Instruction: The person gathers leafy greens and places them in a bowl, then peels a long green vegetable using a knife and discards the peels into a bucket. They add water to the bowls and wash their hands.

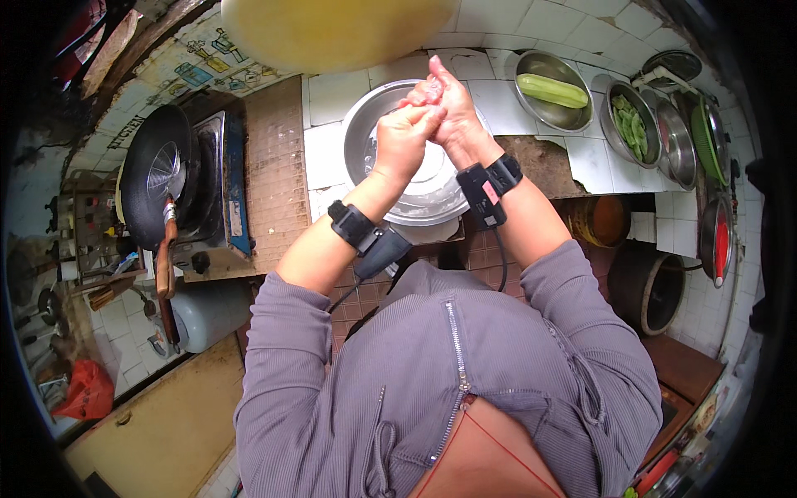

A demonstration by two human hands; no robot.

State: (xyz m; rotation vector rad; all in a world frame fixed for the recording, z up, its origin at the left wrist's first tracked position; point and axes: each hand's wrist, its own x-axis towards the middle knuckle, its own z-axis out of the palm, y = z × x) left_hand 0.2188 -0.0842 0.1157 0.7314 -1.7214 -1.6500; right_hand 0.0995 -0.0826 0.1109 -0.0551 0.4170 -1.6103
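Both hands meet above a wide metal basin (356,146) on the tiled counter. The fingers of my left hand (398,140) are bent and press against the palm side of my right hand (457,109). My right hand is partly curled, thumb pointing up. Wet, pinkish shapes show between the hands; whether these are fingertips or a small piece of food I cannot tell. Inside the basin, below the hands, lies a pale round thing (433,171), partly hidden by the wrists. The basin's inner wall looks wet.
Right: a metal bowl with a peeled pale-green gourd (551,91), then a bowl of green pieces (629,127). Left: a black wok (146,187) with a wooden-handled skimmer (167,249) on a gas stove (233,187). A blurred yellow round object (336,31) is close overhead.
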